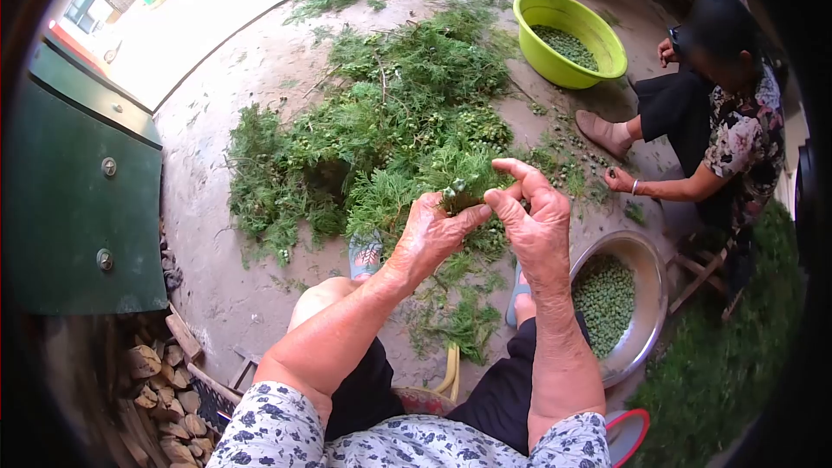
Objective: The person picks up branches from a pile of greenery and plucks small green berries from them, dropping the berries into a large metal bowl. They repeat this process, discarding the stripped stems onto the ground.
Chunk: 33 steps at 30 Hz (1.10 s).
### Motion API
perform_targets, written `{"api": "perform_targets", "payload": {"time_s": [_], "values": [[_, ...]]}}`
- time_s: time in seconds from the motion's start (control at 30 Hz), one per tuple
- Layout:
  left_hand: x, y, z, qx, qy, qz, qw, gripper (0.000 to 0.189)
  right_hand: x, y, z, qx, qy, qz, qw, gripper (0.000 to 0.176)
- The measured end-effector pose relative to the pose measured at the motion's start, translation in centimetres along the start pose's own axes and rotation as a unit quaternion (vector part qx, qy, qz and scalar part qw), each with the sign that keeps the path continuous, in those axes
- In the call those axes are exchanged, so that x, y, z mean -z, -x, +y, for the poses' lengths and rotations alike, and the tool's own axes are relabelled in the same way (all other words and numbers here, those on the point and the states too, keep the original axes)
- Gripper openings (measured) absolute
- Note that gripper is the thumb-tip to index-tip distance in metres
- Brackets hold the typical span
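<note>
A green leafy sprig [455,175] with small pale green cones is gripped by my left hand [436,227], whose thumb and fingers are closed on its lower end. My right hand [536,212] is beside it, thumb and index finger curled towards each other near the sprig's right edge; whether they pinch a cone is too small to tell. Beyond both hands lies a large pile of green branches [390,113] on the ground. To the right of my right forearm stands a metal basin [654,295] holding many small green cones [604,305].
A yellow-green tub [555,65] with cones stands at the upper right. A co-worker [719,121] sits at the right, one hand low over scattered cones. Split firewood [173,399] lies at the lower left, below a green metal panel [87,191]. Loose sprigs [468,325] lie between my feet.
</note>
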<state>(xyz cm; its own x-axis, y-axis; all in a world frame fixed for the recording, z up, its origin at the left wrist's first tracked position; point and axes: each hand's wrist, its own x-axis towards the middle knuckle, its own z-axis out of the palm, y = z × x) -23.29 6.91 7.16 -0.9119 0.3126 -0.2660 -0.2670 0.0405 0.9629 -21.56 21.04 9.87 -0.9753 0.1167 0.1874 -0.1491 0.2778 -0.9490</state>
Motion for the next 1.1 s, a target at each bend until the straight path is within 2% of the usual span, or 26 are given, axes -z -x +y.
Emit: {"api": "perform_targets", "payload": {"time_s": [0.03,0.13,0.2,0.27,0.4,0.47,0.5,0.57,0.6,0.67,0.87,1.0,1.1], "values": [[0.0,0.0,0.1,0.006,0.008,-0.01,1.0,0.023,-0.3,0.1,-0.2,-0.053,0.022,0.011,0.998,0.018],[0.0,0.0,-0.1,0.007,0.016,-0.02,1.0,0.022,-0.5,0.0,1.9,-0.071,-0.029,0.025,0.997,0.013],[-0.2,0.3,0.4,0.014,0.098,0.003,0.995,0.02,-0.4,0.1,2.0,-0.065,-0.022,0.033,0.997,0.012],[0.0,0.2,0.4,-0.005,0.131,0.013,0.991,0.019,-0.1,0.1,1.3,-0.068,0.057,-0.002,0.996,0.012],[0.2,0.1,-0.2,-0.009,0.132,0.047,0.99,0.021,0.4,-0.1,1.8,-0.073,0.053,-0.061,0.994,0.013],[0.1,0.0,-0.3,-0.047,0.129,0.086,0.987,0.019,1.0,-0.4,1.6,-0.082,0.034,-0.095,0.991,0.014],[0.1,0.0,-0.1,-0.047,0.129,0.085,0.987,0.019,1.1,-0.5,1.4,-0.082,0.034,-0.095,0.991,0.014],[0.2,0.1,0.2,-0.035,0.129,0.081,0.988,0.016,1.3,-0.7,1.2,-0.108,-0.021,-0.011,0.994,0.015],[0.4,0.2,0.3,-0.035,0.129,0.08,0.988,0.016,1.3,-0.9,1.2,-0.108,-0.021,-0.011,0.994,0.015],[0.5,0.2,0.2,-0.023,0.101,0.055,0.993,0.015,1.5,-1.0,1.4,-0.059,-0.025,0.046,0.997,0.017],[0.3,0.1,0.1,-0.045,0.12,0.035,0.991,0.013,0.0,-0.7,1.4,-0.007,0.032,-0.028,0.999,0.018],[0.3,0.2,0.2,-0.043,0.125,0.04,0.99,0.012,-0.5,-0.3,1.2,-0.061,-0.034,-0.036,0.997,0.013],[0.7,0.5,0.8,0.012,0.151,0.03,0.988,0.007,-0.5,-0.1,1.2,-0.104,-0.087,-0.038,0.99,0.009]]}}
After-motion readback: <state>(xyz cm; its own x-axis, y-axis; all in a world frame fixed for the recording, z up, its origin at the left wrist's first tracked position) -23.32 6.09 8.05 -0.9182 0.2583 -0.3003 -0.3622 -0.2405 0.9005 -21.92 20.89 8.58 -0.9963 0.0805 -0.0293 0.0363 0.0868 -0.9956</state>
